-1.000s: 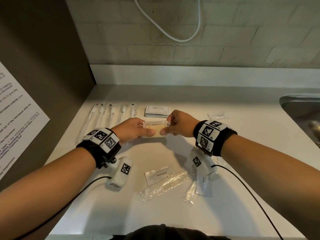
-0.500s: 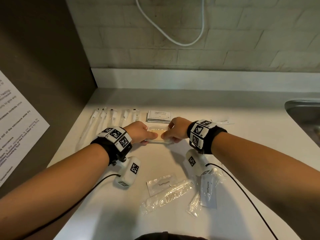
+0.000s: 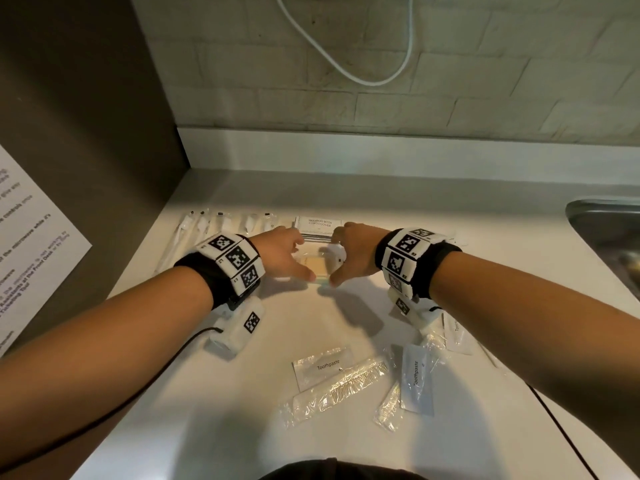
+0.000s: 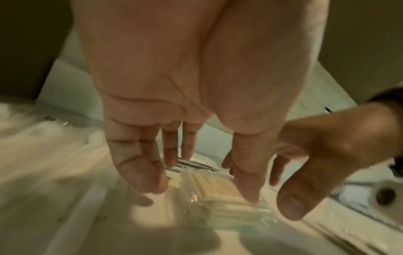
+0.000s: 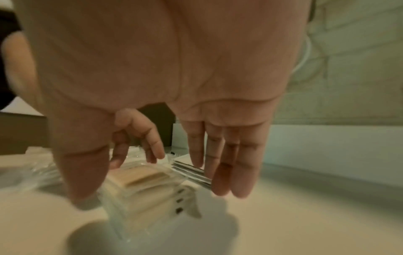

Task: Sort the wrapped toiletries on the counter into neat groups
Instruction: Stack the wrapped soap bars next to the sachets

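Likely slip: slick film wrappers sliding, stack of wrapped tan pads (image 3: pixel 317 266) fanning out on smooth white counter (image 3: pixel 242 420) under an uneven nudge. Left hand (image 3: pixel 284 252) and right hand (image 3: pixel 353 252) loosely spread, flanking the stack, gripping nothing. Just beyond the fingertips, flat shampoo sachets (image 3: pixel 319 224); well behind the wrists, crinkly toothpaste packets (image 3: pixel 325 367), unsorted.

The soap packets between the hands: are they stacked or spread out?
Stacked. The soap packets lie one on another in a pile on the counter, seen edge-on in the right wrist view.
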### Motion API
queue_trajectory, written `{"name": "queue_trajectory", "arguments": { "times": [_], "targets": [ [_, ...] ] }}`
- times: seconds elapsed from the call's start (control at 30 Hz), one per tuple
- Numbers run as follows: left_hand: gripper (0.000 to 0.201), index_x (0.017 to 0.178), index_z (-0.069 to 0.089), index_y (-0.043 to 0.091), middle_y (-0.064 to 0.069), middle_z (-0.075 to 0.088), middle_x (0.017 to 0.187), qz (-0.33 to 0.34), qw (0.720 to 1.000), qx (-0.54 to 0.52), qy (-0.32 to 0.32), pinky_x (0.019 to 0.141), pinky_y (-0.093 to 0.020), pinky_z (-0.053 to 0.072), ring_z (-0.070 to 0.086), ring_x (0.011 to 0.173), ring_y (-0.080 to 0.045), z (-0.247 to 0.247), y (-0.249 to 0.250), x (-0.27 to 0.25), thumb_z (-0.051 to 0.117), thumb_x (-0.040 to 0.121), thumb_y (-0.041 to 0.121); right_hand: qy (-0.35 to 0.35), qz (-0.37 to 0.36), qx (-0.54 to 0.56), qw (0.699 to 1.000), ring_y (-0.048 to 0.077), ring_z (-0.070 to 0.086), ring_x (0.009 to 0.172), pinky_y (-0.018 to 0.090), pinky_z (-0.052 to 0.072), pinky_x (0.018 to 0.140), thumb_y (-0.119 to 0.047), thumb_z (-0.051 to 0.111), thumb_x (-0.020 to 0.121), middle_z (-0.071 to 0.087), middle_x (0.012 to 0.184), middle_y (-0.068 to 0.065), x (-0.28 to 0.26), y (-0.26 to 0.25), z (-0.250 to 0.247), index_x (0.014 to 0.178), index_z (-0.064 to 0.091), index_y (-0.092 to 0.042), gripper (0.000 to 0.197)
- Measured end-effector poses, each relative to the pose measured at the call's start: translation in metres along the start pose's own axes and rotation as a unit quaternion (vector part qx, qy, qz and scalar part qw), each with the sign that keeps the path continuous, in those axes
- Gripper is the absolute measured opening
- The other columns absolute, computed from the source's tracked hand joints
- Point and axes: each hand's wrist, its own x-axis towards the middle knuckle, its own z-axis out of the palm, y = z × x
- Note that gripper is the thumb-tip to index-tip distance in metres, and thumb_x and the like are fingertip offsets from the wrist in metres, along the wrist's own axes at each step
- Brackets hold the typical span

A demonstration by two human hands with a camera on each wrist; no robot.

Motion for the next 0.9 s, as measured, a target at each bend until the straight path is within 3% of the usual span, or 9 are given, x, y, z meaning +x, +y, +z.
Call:
{"name": "queue_trajectory", "arguments": {
  "times": [0.17,0.3,0.43,0.63,0.73,0.9],
  "targets": [
    [0.080,0.138,0.044,0.019,0.000,0.048,0.131,0.054,0.989,0.139,-0.015,0.094,-0.038,0.051,0.058,0.110,-0.023,0.005,0.010,0.008,0.083,0.069,0.031,-0.025,-0.023,-0.051,0.998,0.022,0.061,0.101,0.038,0.054,0.087,-0.046,0.078,0.065,0.060,0.118,0.001,0.004,-0.012,0.002,0.130,0.050,-0.018,0.077],
    [0.065,0.121,0.057,0.027,0.002,0.061,0.111,0.093,0.988,0.124,-0.015,0.084,-0.039,0.057,0.065,0.095,-0.022,0.008,0.016,0.013,0.077,0.059,0.024,-0.045,-0.021,-0.014,0.999,0.023,0.061,0.093,0.031,0.051,0.079,-0.041,0.080,0.065,0.064,0.106,-0.001,0.008,-0.015,0.009,0.124,0.054,-0.020,0.067],
    [0.063,0.109,0.056,0.038,0.008,0.063,0.096,0.080,0.989,0.124,-0.005,0.073,-0.036,0.061,0.067,0.081,-0.018,0.010,0.016,0.020,0.073,0.049,0.026,-0.038,-0.003,0.041,0.998,0.022,0.065,0.093,0.029,0.052,0.077,-0.036,0.082,0.061,0.068,0.104,0.000,0.016,-0.014,0.013,0.116,0.061,-0.017,0.062],
    [0.059,0.110,0.062,0.030,0.002,0.067,0.093,0.074,0.987,0.142,-0.006,0.073,-0.037,0.060,0.067,0.080,-0.021,0.007,0.018,0.019,0.077,0.053,0.026,-0.041,0.008,0.042,0.998,0.023,0.063,0.090,0.028,0.051,0.072,-0.029,0.081,0.064,0.067,0.101,0.004,0.020,-0.013,0.014,0.108,0.065,-0.012,0.051],
    [0.054,0.105,0.063,0.027,0.001,0.067,0.092,0.065,0.988,0.140,0.004,0.075,-0.038,0.059,0.067,0.081,-0.021,0.008,0.017,0.019,0.079,0.053,0.029,-0.043,0.004,0.051,0.998,0.024,0.063,0.098,0.029,0.052,0.079,-0.026,0.081,0.068,0.067,0.107,0.005,0.021,-0.010,0.014,0.111,0.065,-0.010,0.048],
    [0.052,0.104,0.063,0.024,0.003,0.066,0.089,0.061,0.989,0.135,0.016,0.072,-0.036,0.059,0.065,0.078,-0.019,0.012,0.013,0.022,0.080,0.055,0.029,-0.018,-0.004,0.034,0.999,0.024,0.064,0.097,0.028,0.050,0.075,-0.029,0.080,0.070,0.067,0.109,0.005,0.018,-0.010,0.017,0.115,0.064,-0.011,0.050]
  ]
}}
